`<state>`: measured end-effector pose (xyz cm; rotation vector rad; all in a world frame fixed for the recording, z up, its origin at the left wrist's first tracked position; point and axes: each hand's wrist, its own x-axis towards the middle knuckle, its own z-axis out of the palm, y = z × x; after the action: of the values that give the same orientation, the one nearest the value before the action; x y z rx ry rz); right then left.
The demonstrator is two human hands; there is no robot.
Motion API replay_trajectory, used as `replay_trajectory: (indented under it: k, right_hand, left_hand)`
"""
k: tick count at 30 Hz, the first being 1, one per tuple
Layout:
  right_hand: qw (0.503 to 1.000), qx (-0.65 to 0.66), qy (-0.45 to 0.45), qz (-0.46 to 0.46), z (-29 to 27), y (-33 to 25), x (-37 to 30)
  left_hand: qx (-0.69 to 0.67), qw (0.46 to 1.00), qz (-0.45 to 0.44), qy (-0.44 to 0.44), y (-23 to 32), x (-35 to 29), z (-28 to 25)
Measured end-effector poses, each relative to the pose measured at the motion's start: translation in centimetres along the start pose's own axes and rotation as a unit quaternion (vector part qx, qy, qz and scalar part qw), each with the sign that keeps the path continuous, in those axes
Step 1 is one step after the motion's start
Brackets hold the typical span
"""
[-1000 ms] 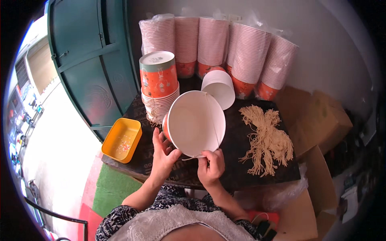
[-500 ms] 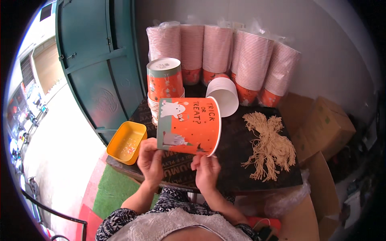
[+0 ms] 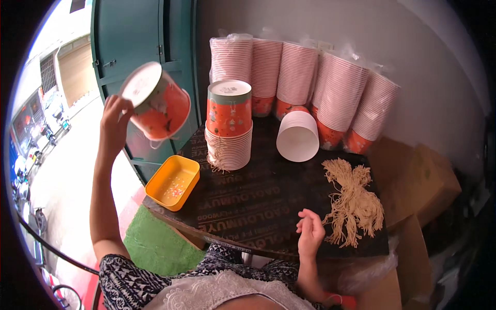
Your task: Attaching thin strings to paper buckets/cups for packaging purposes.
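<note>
High at the left, my left hand point(image 3: 117, 114) grips an orange paper bucket point(image 3: 164, 111) by the edge of its white base. The bucket is tilted, base up, and a pale loop hangs at its rim. Below it to the right stands a stack of upside-down paper buckets point(image 3: 229, 116) with beige cords dangling down its side. My right hand point(image 3: 311, 232) is over the table's front part, fingers loosely bent and apart, with nothing visible in them. Nearest to it lies a bundle of beige cords point(image 3: 354, 201).
Tall plastic-wrapped bucket stacks point(image 3: 341, 98) line the wall. A white-mouthed stack point(image 3: 298, 142) lies on its side on the black table point(image 3: 253, 201). A yellow tray point(image 3: 173, 183) with small bits sits at the left edge. Cardboard boxes point(image 3: 429, 181) stand right; a green metal door point(image 3: 132, 41) stands left.
My left hand has carried the bucket up and left, turning it base up. My right hand has let go of its rim and moved right toward the cords.
</note>
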<state>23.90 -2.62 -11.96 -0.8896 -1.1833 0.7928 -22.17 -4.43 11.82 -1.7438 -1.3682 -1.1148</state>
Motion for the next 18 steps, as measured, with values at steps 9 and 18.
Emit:
replay_trajectory:
  k: [9,18]
  right_hand:
    - [0.997,-0.009,0.04,0.071,-1.4,1.6,-0.4]
    - [0.994,-0.023,0.051,0.091,-1.7,1.9,-0.5]
  left_hand:
    - [-0.139,0.99,-0.008,-0.011,-3.1,9.3,5.4]
    - [-0.148,0.985,0.053,-0.073,-0.2,14.5,11.0]
